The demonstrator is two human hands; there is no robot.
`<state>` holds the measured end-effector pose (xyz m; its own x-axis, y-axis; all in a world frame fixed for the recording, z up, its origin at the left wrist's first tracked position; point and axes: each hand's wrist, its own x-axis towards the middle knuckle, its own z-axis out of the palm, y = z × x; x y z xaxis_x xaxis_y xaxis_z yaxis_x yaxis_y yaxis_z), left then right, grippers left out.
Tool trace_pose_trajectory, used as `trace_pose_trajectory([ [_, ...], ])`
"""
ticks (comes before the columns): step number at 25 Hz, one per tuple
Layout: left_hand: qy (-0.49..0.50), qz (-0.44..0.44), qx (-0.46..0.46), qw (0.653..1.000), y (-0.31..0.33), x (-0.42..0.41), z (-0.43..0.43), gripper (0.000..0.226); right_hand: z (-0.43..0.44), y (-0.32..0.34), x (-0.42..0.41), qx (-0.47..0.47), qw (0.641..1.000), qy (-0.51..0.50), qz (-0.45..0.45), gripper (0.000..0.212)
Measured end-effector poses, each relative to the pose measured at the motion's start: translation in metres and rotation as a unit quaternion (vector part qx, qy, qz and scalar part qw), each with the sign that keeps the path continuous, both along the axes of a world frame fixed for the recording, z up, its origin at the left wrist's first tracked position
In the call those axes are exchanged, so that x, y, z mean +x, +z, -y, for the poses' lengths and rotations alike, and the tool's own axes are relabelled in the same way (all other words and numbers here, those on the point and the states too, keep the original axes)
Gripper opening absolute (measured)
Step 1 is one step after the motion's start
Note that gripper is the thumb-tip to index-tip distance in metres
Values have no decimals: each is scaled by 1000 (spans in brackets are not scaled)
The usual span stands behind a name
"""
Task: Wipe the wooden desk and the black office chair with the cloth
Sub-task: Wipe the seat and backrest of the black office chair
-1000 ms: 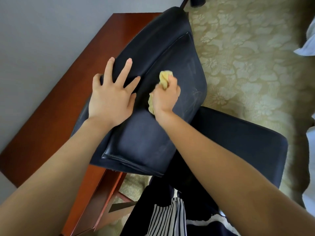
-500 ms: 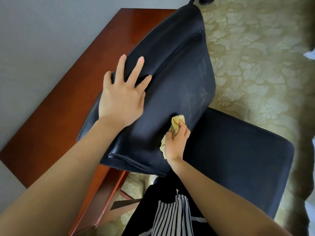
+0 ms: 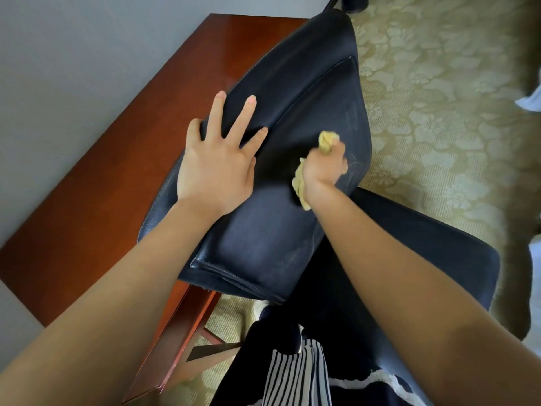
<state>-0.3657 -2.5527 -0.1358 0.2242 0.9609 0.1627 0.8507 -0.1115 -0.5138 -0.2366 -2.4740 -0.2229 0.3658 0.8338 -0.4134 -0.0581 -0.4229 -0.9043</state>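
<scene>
The black office chair point(image 3: 307, 92) fills the middle of the view, its backrest leaning over the wooden desk point(image 3: 123, 159) on the left. My left hand point(image 3: 218, 162) lies flat on the backrest's upper edge with the fingers spread. My right hand point(image 3: 325, 167) grips a crumpled yellow cloth point(image 3: 328, 139) and presses it against the backrest's right side. Faint wipe streaks show on the leather near the cloth. The chair seat point(image 3: 433, 247) extends to the lower right, partly hidden by my right forearm.
A grey wall point(image 3: 73, 63) runs along the desk's far side. Patterned beige carpet point(image 3: 439, 98) covers the floor on the right. A dark chair-base part point(image 3: 355, 1) shows at the top. My striped clothing point(image 3: 295, 376) is at the bottom, and white fabric point(image 3: 531, 99) lies at the right edge.
My right hand with the cloth swept down the backrest toward the seat, then back up along its right side. My left hand stayed flat on the backrest.
</scene>
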Motion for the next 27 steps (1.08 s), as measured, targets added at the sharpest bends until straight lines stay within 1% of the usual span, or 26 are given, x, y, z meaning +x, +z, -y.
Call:
trace_pose_trajectory([
  [2,-1,0,2,1000,0,-1,1,49,-10,24,-8,99,994,34,31,47],
  [4,-4,3,6,1000,-1,-1,1,50,2,31,-15,197,976,56,79,47],
  [6,-4,3,6,1000,-1,-1,1,50,24,18,-19,256,959,66,100,47],
  [7,-4,0,6,1000,-1,-1,1,51,36,5,-18,263,956,69,105,47],
  [8,-4,-3,6,1000,-1,-1,0,51,48,-10,-17,256,957,71,116,45],
  [11,-2,-13,7,1000,-1,-2,0,52,74,-55,-11,187,966,80,160,44],
  [13,0,-20,10,1000,-3,-1,1,52,84,-75,-8,157,966,88,186,45],
  [15,0,-22,12,1000,-3,0,0,53,88,-87,-5,135,969,82,191,45],
  [17,1,-24,12,1000,-3,0,0,53,89,-96,-5,80,982,65,160,45],
  [19,2,-27,11,1000,-3,1,1,54,84,-102,-3,-33,994,29,96,43],
  [21,3,-28,11,1000,-4,1,1,55,70,-100,-1,-123,991,-6,41,43],
  [22,3,-29,12,1000,-4,1,1,55,60,-94,1,-141,990,-19,25,45],
  [24,3,-33,13,999,-3,1,0,56,36,-76,2,-139,989,-37,15,50],
  [27,4,-35,11,999,-4,2,1,57,-1,-41,1,-86,995,-53,13,55],
])
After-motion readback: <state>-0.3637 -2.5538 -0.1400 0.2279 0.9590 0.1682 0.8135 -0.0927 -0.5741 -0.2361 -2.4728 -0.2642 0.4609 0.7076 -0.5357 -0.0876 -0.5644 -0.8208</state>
